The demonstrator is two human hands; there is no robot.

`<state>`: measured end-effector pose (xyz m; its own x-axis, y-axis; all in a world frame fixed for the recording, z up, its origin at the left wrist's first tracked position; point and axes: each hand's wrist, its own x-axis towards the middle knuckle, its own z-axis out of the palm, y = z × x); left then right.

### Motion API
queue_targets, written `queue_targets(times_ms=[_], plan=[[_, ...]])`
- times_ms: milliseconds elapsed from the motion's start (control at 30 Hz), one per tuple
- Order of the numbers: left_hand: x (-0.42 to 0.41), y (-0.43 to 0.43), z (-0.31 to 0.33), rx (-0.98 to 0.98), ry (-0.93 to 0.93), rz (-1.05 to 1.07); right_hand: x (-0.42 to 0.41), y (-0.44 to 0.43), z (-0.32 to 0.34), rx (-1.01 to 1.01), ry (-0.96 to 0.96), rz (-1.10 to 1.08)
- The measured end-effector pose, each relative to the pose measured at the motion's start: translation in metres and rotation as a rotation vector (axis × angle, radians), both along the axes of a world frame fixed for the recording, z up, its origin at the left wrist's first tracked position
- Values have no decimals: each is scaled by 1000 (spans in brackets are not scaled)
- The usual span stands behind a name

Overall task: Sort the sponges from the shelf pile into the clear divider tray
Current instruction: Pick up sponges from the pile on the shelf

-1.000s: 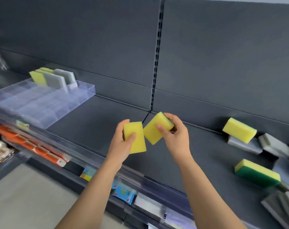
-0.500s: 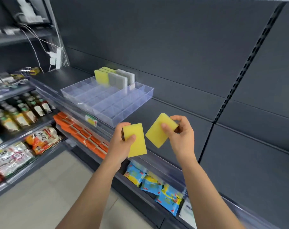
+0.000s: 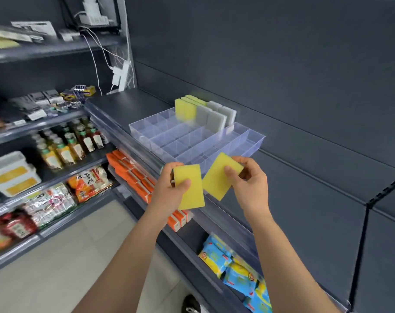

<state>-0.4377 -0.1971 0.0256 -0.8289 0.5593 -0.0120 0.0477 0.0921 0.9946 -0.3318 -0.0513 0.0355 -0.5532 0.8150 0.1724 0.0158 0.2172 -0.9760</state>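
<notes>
Two yellow sponges are held, one per hand. The left hand (image 3: 169,190) grips the left sponge (image 3: 191,188) upright, thumb curled across its face. The right hand (image 3: 252,184) pinches the right sponge (image 3: 218,177), tilted, by its upper corner. One clear divider tray (image 3: 256,141) sits on the shelf (image 3: 124,102) just beyond both hands. At its end farthest from the hands stand yellow tray sponges (image 3: 185,109) and about four grey sponges (image 3: 215,122), too blurred for an exact count. Both forearms reach forward.
</notes>
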Motion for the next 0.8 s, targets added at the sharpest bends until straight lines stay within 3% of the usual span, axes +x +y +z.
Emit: queue_targets(times_ms=[500,800], plan=[[-176,54,27,1,47,2,-178,60,21,47,0,48],[-263,86,32,4,129,-112,-250,90,30,92,-71,4]])
